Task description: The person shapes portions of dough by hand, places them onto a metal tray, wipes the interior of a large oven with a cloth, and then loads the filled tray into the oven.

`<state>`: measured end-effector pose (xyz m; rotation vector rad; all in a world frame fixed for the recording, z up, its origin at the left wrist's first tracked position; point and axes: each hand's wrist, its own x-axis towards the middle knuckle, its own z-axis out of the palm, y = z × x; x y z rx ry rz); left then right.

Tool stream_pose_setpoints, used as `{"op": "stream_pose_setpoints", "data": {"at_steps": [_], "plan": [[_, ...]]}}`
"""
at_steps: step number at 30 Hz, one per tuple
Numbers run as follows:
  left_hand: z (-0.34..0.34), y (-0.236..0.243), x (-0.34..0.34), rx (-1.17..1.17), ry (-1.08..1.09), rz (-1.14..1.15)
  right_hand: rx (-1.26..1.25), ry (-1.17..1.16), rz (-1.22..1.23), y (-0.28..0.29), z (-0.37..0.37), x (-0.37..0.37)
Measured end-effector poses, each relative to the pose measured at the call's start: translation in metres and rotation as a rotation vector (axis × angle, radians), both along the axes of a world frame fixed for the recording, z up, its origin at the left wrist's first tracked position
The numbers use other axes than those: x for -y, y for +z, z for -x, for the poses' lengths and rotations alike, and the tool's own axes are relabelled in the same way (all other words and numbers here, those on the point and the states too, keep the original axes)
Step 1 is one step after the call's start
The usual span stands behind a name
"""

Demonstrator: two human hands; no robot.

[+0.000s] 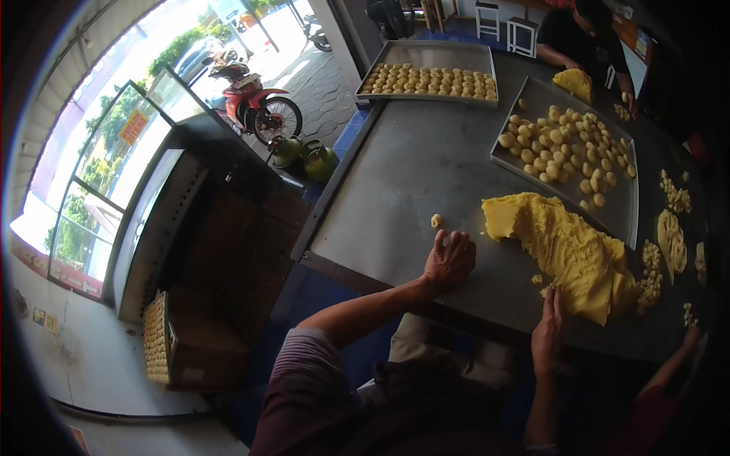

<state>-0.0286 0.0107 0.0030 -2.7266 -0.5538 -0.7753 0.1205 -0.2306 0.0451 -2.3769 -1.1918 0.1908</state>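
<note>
Left hand [451, 258]: curled, left of the yellow dough [570, 247], can't tell if gripping!
Right hand [549, 327]: flat, released, right against the dough's near edge!

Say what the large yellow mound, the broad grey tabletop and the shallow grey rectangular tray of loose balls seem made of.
Large yellow mound: probably soft dough, matte, its surface lumpy. Broad grey tabletop: likely sheet metal, smooth, dully shining. Shallow grey tray: apparently thin metal, satin-like, its rim catching light.

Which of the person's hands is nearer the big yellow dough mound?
The right. The right hand is at the near edge of the yellow dough mound; the left hand is apart from it, to its left.
</note>
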Motion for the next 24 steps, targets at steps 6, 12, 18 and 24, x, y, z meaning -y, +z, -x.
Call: {"op": "stream_pose_setpoints", "data": {"at_steps": [6,12,18,24], "plan": [[0.004,0.014,0.013,0.013,0.218,0.267,0.187,0.163,-0.052,-0.018,0.003,-0.005],[0.04,0.025,0.051,-0.175,0.285,0.512,0.174,-0.085,-0.137,-0.016,-0.022,-0.006],[0.034,0.029,0.059,0.425,0.207,1.122,-0.086,0.127,-0.245,0.011,-0.001,-0.029],[0.004,0.033,0.087,0.714,0.051,1.684,-0.44,0.196,-0.567,0.01,0.044,-0.047]]}}
